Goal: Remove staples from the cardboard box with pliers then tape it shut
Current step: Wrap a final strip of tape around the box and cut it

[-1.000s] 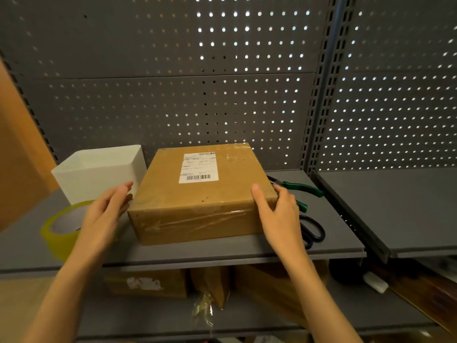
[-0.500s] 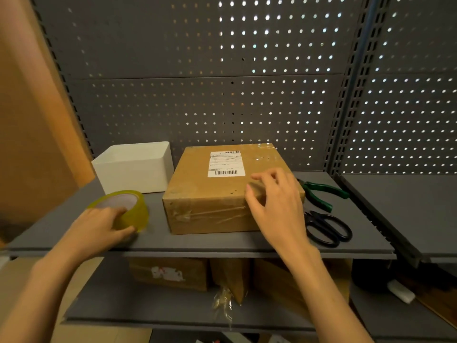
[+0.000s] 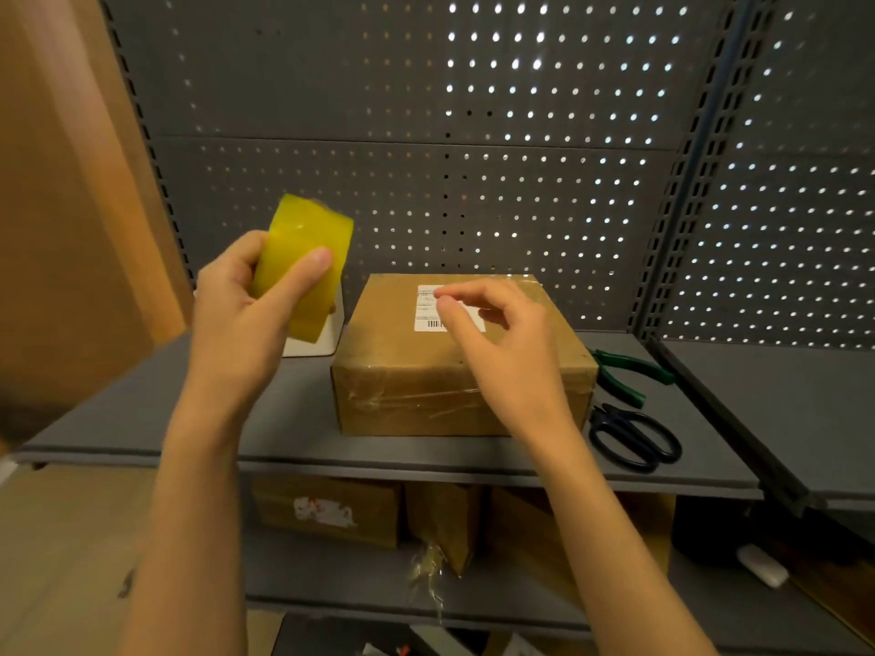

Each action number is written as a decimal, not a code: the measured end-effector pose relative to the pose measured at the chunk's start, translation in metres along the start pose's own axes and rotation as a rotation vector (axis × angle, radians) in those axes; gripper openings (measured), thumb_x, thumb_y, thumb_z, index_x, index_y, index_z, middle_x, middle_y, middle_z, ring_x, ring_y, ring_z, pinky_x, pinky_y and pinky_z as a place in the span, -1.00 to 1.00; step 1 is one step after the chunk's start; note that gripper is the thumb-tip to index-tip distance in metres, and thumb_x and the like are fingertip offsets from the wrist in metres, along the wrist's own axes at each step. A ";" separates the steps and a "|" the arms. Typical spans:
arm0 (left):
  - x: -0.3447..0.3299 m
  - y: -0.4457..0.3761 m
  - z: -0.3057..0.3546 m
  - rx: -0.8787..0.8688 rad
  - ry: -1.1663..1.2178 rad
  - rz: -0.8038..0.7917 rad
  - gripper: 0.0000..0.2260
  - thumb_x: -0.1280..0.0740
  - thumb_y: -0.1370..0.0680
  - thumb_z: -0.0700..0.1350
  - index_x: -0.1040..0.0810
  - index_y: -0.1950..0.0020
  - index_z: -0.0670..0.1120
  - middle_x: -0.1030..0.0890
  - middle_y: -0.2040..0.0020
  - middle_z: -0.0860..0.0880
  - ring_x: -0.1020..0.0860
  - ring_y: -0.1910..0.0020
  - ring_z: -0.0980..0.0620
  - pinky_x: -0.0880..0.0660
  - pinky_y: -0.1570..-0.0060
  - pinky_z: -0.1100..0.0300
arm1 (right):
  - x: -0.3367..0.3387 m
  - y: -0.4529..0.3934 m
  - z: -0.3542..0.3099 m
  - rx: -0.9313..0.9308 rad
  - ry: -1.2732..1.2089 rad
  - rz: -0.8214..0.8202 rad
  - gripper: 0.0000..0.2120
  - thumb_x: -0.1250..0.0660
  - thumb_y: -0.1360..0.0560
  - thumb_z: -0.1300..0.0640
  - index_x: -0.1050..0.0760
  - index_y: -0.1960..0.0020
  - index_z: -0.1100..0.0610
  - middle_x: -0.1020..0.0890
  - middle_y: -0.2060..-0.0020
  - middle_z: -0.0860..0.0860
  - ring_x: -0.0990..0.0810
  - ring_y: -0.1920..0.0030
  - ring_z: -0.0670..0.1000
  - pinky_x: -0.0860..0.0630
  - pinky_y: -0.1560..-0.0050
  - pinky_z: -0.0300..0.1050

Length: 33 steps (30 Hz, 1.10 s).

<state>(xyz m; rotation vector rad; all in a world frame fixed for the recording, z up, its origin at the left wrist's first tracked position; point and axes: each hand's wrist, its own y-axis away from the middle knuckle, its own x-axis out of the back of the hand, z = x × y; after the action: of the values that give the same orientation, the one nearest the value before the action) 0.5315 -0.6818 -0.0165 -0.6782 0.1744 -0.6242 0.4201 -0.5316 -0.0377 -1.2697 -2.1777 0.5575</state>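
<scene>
The left hand (image 3: 236,319) grips the tape roll (image 3: 303,267) raised beside the cardboard box (image 3: 402,371), apparently so the empty, loosely curled right hand (image 3: 502,343) above the box can find the tape's end

The cardboard box (image 3: 454,357) sits mid-shelf, blocking the middle; bare grey shelf (image 3: 293,419) lies open at its 9 o'clock, up to the white container (image 3: 326,333) at 10 o'clock; at 3 o'clock the green-handled pliers (image 3: 629,371) lie just beside the box, the black scissors (image 3: 634,437) at 4 o'clock (little room to slip between); the pegboard wall (image 3: 426,182) closes off 12 o'clock; above the box the air is open, save the right hand (image 3: 502,343) hovering there and the left hand (image 3: 251,314) raised at 10 o'clock, gripping the yellow tape roll (image 3: 303,262).
</scene>
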 end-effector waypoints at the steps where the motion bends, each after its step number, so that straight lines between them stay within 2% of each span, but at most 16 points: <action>1: -0.009 0.007 0.002 0.016 0.052 -0.004 -0.91 -0.36 -0.47 0.01 -0.52 0.12 0.02 -0.55 0.18 -0.04 -0.55 0.18 -0.06 -0.55 0.29 0.22 | 0.000 0.001 -0.004 -0.005 -0.071 -0.007 -0.89 -0.32 -0.51 0.08 -0.58 -0.01 0.01 -0.61 0.03 -0.12 -0.53 -0.05 -0.19 -0.48 -0.14 -0.17; 2: -0.017 0.015 0.003 0.033 0.105 -0.007 -0.89 -0.35 -0.46 0.01 -0.53 0.09 0.01 -0.57 0.16 -0.05 -0.56 0.17 -0.07 -0.54 0.31 0.25 | -0.001 0.003 -0.007 -0.010 -0.132 -0.015 -0.86 -0.33 -0.50 0.07 -0.57 -0.05 0.02 -0.61 0.00 -0.10 -0.54 -0.06 -0.16 -0.49 -0.13 -0.13; 4: -0.029 0.032 0.003 0.067 0.200 -0.025 -0.85 -0.34 -0.44 0.02 -0.56 0.04 0.01 -0.62 0.15 0.02 -0.59 0.16 0.05 -0.52 0.32 0.33 | 0.000 0.007 -0.010 -0.021 -0.209 -0.039 -0.73 -0.34 -0.49 0.00 -0.52 -0.18 -0.01 -0.57 -0.11 -0.11 -0.52 -0.14 -0.15 -0.49 -0.16 -0.13; 6: -0.038 0.046 0.002 0.104 0.256 -0.065 -0.81 -0.34 -0.42 0.02 -0.57 0.01 0.01 -0.65 0.15 0.08 -0.61 0.17 0.13 -0.54 0.29 0.33 | 0.002 0.011 -0.009 -0.029 -0.233 -0.076 -0.60 -0.33 -0.46 -0.08 -0.44 -0.28 -0.07 -0.51 -0.21 -0.13 -0.46 -0.22 -0.15 -0.46 -0.20 -0.14; 8: -0.044 0.056 0.000 0.132 0.273 -0.103 -0.77 -0.33 -0.42 0.01 -0.57 -0.04 -0.01 -0.65 0.12 0.08 -0.61 0.14 0.14 -0.54 0.25 0.33 | 0.005 0.015 -0.008 -0.032 -0.225 -0.115 -0.57 -0.33 -0.46 -0.07 -0.41 -0.32 -0.10 -0.48 -0.25 -0.15 -0.43 -0.25 -0.17 -0.43 -0.24 -0.12; 13: -0.050 0.067 0.002 0.134 0.280 -0.160 -0.69 -0.30 -0.43 -0.04 -0.53 -0.13 -0.10 -0.64 0.08 0.08 -0.60 0.10 0.16 -0.51 0.21 0.38 | 0.012 0.020 -0.006 -0.016 -0.202 -0.168 -0.58 -0.36 -0.48 0.07 -0.42 -0.33 -0.05 -0.49 -0.25 -0.17 -0.41 -0.26 -0.24 -0.40 -0.27 -0.18; 16: -0.049 0.070 0.004 0.143 0.268 -0.169 -0.67 -0.30 -0.43 -0.02 -0.53 -0.16 -0.09 -0.64 0.05 0.08 -0.60 0.06 0.13 -0.52 0.20 0.37 | 0.013 0.022 -0.006 0.001 -0.200 -0.145 -0.61 -0.36 -0.47 0.06 -0.45 -0.30 -0.04 -0.51 -0.22 -0.15 -0.42 -0.25 -0.24 -0.41 -0.25 -0.20; 22: -0.048 0.072 0.010 0.160 0.251 -0.190 -0.68 -0.31 -0.42 -0.01 -0.54 -0.13 -0.08 -0.65 0.10 0.10 -0.61 0.11 0.16 -0.51 0.24 0.37 | 0.012 0.026 -0.006 0.069 -0.283 -0.020 -0.73 -0.38 -0.46 0.17 -0.52 -0.14 -0.02 -0.58 -0.10 -0.14 -0.50 -0.19 -0.13 -0.45 -0.23 -0.03; 26: -0.048 0.073 0.012 0.197 0.246 -0.190 -0.62 -0.33 -0.37 0.04 -0.55 -0.13 -0.11 -0.64 0.12 0.08 -0.61 0.14 0.13 -0.54 0.31 0.31 | 0.010 0.028 -0.007 0.109 -0.341 -0.057 -0.81 -0.31 -0.50 0.24 -0.56 -0.07 0.06 -0.61 -0.06 -0.03 -0.52 -0.16 -0.05 -0.45 -0.20 0.10; 28: -0.047 0.073 0.015 0.203 0.238 -0.207 -0.63 -0.33 -0.37 0.05 -0.55 -0.12 -0.07 -0.64 0.11 0.06 -0.61 0.13 0.12 -0.54 0.33 0.31 | 0.009 0.030 -0.007 0.120 -0.335 -0.079 -0.84 -0.24 -0.52 0.23 -0.57 -0.04 0.12 -0.61 -0.03 0.04 -0.52 -0.15 -0.01 -0.47 -0.18 0.05; 31: -0.046 0.074 0.018 0.205 0.218 -0.232 -0.70 -0.34 -0.37 0.06 -0.57 -0.05 -0.02 -0.64 0.12 0.03 -0.62 0.15 0.09 -0.52 0.35 0.34 | 0.010 0.030 -0.009 0.093 -0.367 -0.101 -0.76 -0.12 -0.52 0.18 -0.54 -0.02 0.19 -0.59 -0.01 0.12 -0.51 -0.13 0.02 -0.44 -0.10 -0.22; 33: -0.046 0.074 0.018 0.222 0.216 -0.239 -0.67 -0.34 -0.35 0.10 -0.57 -0.05 0.00 -0.65 0.11 0.00 -0.62 0.13 0.05 -0.54 0.35 0.30 | 0.012 0.031 -0.011 0.083 -0.396 -0.112 -0.74 -0.15 -0.49 0.13 -0.53 -0.03 0.22 -0.59 -0.01 0.12 -0.52 -0.10 0.01 -0.42 -0.04 -0.31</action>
<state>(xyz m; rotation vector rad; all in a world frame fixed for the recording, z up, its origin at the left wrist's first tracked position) 0.5366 -0.5997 -0.0515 -0.4183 0.2219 -0.9324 0.4423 -0.5053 -0.0450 -1.0529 -2.4966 0.9063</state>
